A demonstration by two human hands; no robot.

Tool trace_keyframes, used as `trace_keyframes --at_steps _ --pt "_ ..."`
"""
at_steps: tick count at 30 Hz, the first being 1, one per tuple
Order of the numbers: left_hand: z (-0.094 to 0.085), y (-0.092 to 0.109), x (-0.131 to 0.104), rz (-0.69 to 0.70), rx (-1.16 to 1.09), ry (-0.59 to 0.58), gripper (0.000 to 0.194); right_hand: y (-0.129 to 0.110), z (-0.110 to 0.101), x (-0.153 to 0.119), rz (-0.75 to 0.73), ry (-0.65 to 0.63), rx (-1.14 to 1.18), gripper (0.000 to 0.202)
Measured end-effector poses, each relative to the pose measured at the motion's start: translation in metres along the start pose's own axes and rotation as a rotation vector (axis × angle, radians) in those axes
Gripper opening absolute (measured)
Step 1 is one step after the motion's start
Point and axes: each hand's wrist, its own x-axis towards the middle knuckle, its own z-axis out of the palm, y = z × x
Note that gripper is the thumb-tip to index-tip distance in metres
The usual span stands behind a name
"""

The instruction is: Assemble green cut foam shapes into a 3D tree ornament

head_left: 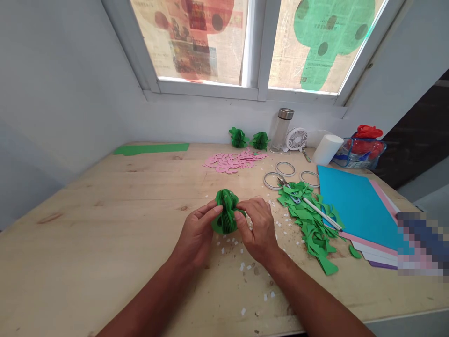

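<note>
Between my two hands, above the table's middle, is a green layered paper craft [228,213] with many folded leaves fanned out. My left hand [199,229] grips its left side, the thumb lying against the leaves. On the right side, my right hand [257,227] pinches the edge between thumb and fingers. Two similar green paper crafts, one [238,138] beside the other [260,140], stand at the back near the wall. Pink paper cutouts [229,161] lie in a loose pile in front of them.
Green paper scraps [312,224] are heaped at right with scissors [290,189], a white pen [322,214] and tape rolls [285,169]. Coloured sheets [358,206] lie beyond. A glass bottle [281,128], small fan [296,139] and white roll [328,149] stand behind. A green strip [154,149] lies back left.
</note>
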Motion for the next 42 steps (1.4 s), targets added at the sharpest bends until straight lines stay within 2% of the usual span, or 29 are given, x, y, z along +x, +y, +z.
trace_keyframes --at_steps 11,21,31,36,42 --pt "0.0011 0.0018 -0.0014 -0.031 -0.046 -0.024 0.020 -0.0004 0.0000 0.0002 -0.001 0.013 0.000 0.018" --pt "0.0035 0.0022 -0.0032 -0.050 -0.055 -0.003 0.026 -0.0019 -0.0003 -0.0004 0.002 0.014 0.003 0.015" --pt "0.0016 0.0010 -0.0023 -0.049 -0.039 -0.027 0.027 -0.0023 0.0004 -0.0006 0.000 0.079 0.035 0.009" --pt "0.0015 -0.0002 -0.0022 -0.048 -0.038 -0.034 0.027 -0.0016 0.0012 -0.0012 -0.044 0.097 0.029 0.012" --pt "0.0029 -0.0004 -0.0018 -0.045 -0.049 -0.025 0.024 -0.0018 0.0003 -0.0006 -0.124 0.061 -0.063 0.009"
